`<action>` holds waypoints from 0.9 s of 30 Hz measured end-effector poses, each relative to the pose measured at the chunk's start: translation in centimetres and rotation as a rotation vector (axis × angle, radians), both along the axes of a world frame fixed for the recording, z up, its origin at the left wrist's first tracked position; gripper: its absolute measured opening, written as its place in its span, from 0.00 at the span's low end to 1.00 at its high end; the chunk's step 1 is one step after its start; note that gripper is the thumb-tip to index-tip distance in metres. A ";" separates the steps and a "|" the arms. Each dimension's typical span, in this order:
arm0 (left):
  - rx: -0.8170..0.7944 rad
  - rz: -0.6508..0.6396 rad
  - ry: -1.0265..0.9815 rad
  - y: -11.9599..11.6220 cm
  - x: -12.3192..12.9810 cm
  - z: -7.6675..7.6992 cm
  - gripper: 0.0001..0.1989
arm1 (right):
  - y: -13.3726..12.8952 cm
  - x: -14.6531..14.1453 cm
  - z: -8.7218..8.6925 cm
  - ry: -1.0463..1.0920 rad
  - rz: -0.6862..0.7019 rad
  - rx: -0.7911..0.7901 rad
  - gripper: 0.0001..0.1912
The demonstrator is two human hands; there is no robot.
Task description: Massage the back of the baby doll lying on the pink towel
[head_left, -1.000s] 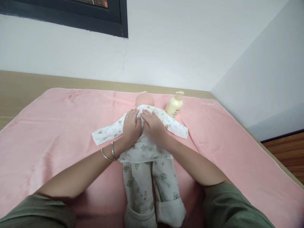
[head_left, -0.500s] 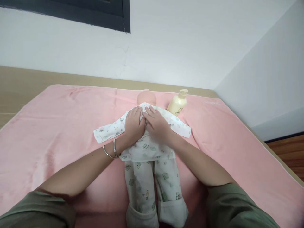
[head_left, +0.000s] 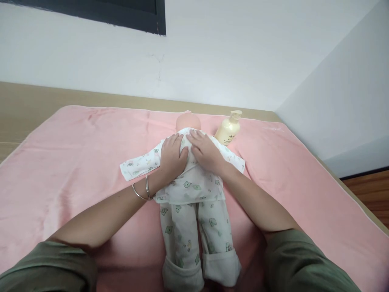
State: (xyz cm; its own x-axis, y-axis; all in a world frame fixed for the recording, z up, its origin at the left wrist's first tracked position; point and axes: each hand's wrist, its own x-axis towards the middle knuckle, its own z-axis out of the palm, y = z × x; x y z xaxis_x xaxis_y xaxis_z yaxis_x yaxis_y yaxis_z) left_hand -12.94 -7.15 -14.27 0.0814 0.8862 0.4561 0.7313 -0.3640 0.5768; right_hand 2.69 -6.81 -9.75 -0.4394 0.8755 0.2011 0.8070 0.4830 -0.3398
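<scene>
A baby doll [head_left: 188, 121] lies on a pink blanket [head_left: 91, 162], its head toward the wall. It wears a white long-sleeved top [head_left: 194, 188] with small green animal prints, its sleeves spread to both sides, and matching trousers [head_left: 185, 231] with turned-up cuffs. My left hand [head_left: 173, 156] rests flat on the left of the upper torso, thumb pointing inward. Opposite it, my right hand [head_left: 205, 150] lies flat on the right upper torso, fingers angled toward the collar. Both hands are open and grip nothing. The doll's face is not visible.
A cream pump bottle [head_left: 227, 129] stands tilted in view on the blanket, just right of the doll's head. Behind the blanket runs a light wooden surface [head_left: 33, 105] up to a white wall [head_left: 212, 56]. A dark frame [head_left: 121, 16] is at the upper left.
My right hand has slid slightly outward to the right, so a wider gap shows between the two hands. My left hand stays nearly in place. The doll and bottle have not visibly moved.
</scene>
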 end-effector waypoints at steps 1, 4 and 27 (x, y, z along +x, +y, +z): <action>-0.001 0.005 -0.001 -0.1 0.1 0.0 0.26 | 0.6 0.4 0.1 0.006 -0.062 -0.018 0.30; 0.001 0.012 -0.007 -0.2 0.1 0.1 0.27 | 0.3 0.2 0.2 -0.036 -0.206 0.008 0.32; -0.070 0.001 0.233 -0.3 0.6 2.5 0.23 | -1.4 -1.0 0.0 -0.186 -0.165 0.114 0.26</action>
